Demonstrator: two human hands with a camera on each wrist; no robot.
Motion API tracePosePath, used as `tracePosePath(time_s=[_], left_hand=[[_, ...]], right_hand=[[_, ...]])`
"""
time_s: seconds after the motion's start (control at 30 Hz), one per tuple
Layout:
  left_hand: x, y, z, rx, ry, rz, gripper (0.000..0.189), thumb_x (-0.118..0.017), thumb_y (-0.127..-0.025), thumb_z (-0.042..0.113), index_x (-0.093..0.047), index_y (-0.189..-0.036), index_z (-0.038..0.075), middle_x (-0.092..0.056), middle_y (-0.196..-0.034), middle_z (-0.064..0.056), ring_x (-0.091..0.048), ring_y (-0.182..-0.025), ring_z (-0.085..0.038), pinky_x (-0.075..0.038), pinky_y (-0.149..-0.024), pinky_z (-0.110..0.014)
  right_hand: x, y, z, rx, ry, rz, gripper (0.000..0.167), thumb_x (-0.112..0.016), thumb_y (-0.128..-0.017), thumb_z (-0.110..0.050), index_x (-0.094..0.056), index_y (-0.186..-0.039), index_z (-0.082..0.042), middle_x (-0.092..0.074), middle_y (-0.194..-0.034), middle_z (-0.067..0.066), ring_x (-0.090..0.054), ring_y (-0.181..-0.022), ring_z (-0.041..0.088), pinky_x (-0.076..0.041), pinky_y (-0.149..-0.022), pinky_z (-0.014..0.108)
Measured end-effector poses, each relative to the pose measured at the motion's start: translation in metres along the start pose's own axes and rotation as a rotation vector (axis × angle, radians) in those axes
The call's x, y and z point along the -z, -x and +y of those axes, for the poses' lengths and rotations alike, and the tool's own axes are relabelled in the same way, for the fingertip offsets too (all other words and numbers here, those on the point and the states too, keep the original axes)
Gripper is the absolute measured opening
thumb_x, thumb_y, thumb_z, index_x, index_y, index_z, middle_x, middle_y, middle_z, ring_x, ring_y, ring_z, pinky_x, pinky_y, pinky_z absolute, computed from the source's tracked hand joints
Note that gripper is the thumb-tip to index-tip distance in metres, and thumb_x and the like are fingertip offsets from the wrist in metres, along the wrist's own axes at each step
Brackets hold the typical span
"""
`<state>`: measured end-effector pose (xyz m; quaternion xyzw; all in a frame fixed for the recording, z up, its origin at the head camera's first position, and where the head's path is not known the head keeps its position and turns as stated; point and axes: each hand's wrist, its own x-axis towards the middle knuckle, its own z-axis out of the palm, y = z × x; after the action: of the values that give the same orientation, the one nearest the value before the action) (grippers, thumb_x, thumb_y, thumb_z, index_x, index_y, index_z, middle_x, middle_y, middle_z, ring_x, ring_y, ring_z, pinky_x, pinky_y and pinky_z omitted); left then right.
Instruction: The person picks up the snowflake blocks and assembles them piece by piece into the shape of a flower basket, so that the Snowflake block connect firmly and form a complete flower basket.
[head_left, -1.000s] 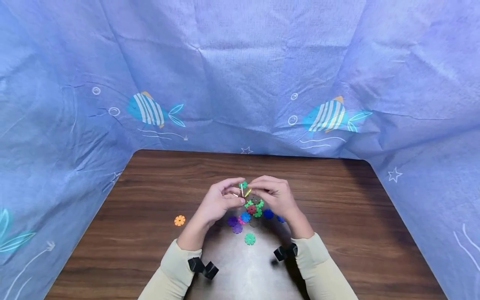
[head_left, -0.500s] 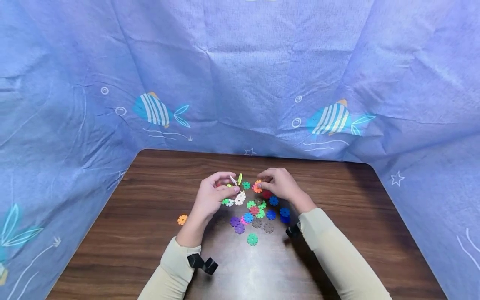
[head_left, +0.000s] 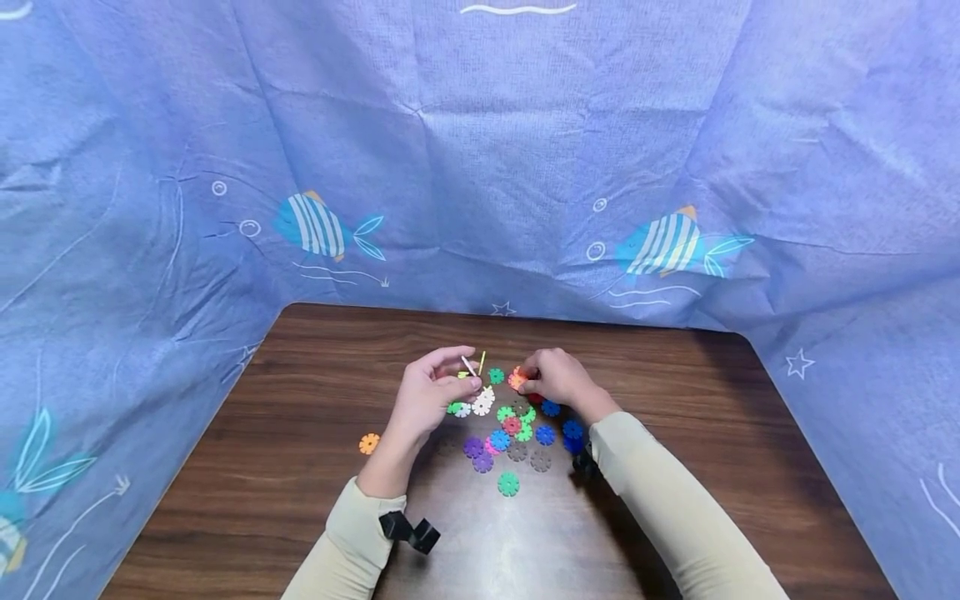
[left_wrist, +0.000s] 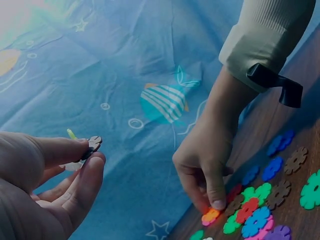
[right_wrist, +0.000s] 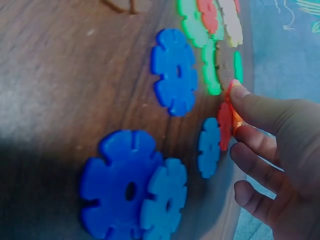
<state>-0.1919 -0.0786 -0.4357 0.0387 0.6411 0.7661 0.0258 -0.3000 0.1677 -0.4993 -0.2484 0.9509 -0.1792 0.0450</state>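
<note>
My left hand (head_left: 433, 388) pinches a white notched disc (head_left: 469, 366) between thumb and finger, raised above the table. A yellow notched disc (head_left: 482, 362) stands at an angle against the white one and seems joined to it. In the left wrist view this pair (left_wrist: 94, 143) shows mostly edge-on beyond the fingertips. My right hand (head_left: 561, 382) reaches down at the far side of the pile, thumb and forefinger pinching an orange notched disc (left_wrist: 211, 216) at the tabletop. A pink edge shows by the orange disc, and a red disc (right_wrist: 225, 125) lies right beside it.
Several loose notched discs lie between and below the hands: a green disc (head_left: 508, 483), a purple disc (head_left: 483, 462), a blue disc (head_left: 545, 435), a brown disc (head_left: 541, 460) and white discs (head_left: 483, 402). Another orange disc (head_left: 369, 443) lies apart, left. A blue fish-print cloth (head_left: 495, 167) surrounds the wooden table (head_left: 285, 500).
My right hand has left the yellow disc at the left hand and moved right, down to the orange disc, where it now pinches. The left hand keeps the white disc with the yellow one.
</note>
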Motion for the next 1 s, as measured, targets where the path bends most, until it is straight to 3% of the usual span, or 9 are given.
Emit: tracePosePath(time_s=[0.17, 0.4, 0.53, 0.73, 0.87, 1.0], left_hand=[[0.000, -0.001, -0.001, 0.007, -0.006, -0.004, 0.053, -0.072, -0.084, -0.015, -0.060, -0.135, -0.007, -0.071, -0.113, -0.025, -0.073, -0.076, -0.012, -0.065, -0.074, -0.035], [-0.001, -0.001, -0.003, 0.015, 0.007, 0.001, 0.052, -0.071, -0.084, -0.017, -0.062, -0.134, -0.004, -0.068, -0.115, -0.033, -0.073, -0.075, -0.013, -0.065, -0.071, -0.033], [-0.001, -0.001, -0.003, 0.011, 0.010, 0.011, 0.051, -0.071, -0.085, -0.016, -0.063, -0.134, -0.003, -0.067, -0.116, -0.036, -0.073, -0.074, -0.014, -0.065, -0.070, -0.033], [-0.003, -0.001, -0.005, 0.015, 0.004, 0.004, 0.051, -0.071, -0.086, -0.015, -0.063, -0.135, -0.003, -0.068, -0.116, -0.034, -0.072, -0.072, -0.014, -0.065, -0.069, -0.032], [-0.005, -0.002, -0.006, 0.026, 0.001, -0.012, 0.053, -0.070, -0.087, -0.015, -0.062, -0.138, -0.002, -0.069, -0.117, -0.032, -0.073, -0.075, -0.014, -0.064, -0.068, -0.031], [-0.006, -0.002, -0.007, 0.042, 0.005, -0.026, 0.054, -0.069, -0.087, -0.015, -0.062, -0.138, 0.000, -0.068, -0.119, -0.032, -0.074, -0.082, -0.017, -0.065, -0.070, -0.036]], right_hand=[[-0.002, 0.001, 0.001, -0.019, -0.042, 0.017, 0.012, -0.084, -0.086, -0.024, -0.076, -0.094, -0.020, -0.073, -0.084, -0.009, -0.063, -0.077, 0.009, -0.057, -0.076, 0.036], [0.003, 0.006, 0.001, -0.026, -0.206, 0.079, 0.011, -0.083, -0.087, -0.013, -0.075, -0.093, -0.016, -0.075, -0.085, -0.004, -0.069, -0.081, 0.011, -0.059, -0.077, 0.034], [0.018, 0.013, -0.008, -0.004, -0.342, 0.159, 0.008, -0.081, -0.088, -0.012, -0.077, -0.094, -0.014, -0.075, -0.084, -0.003, -0.067, -0.077, 0.013, -0.057, -0.072, 0.032], [0.034, 0.040, -0.037, 0.033, -0.669, 0.307, 0.007, -0.079, -0.092, -0.019, -0.078, -0.097, -0.015, -0.076, -0.090, 0.002, -0.065, -0.075, 0.019, -0.056, -0.063, 0.030], [0.030, 0.058, -0.055, 0.081, -0.815, 0.399, 0.009, -0.077, -0.093, -0.014, -0.078, -0.101, -0.008, -0.076, -0.091, 0.011, -0.064, -0.070, 0.015, -0.055, -0.058, 0.029], [0.022, 0.065, -0.065, 0.102, -0.888, 0.483, 0.008, -0.076, -0.091, -0.003, -0.077, -0.099, -0.003, -0.072, -0.084, 0.018, -0.059, -0.060, 0.011, -0.052, -0.051, 0.032]])
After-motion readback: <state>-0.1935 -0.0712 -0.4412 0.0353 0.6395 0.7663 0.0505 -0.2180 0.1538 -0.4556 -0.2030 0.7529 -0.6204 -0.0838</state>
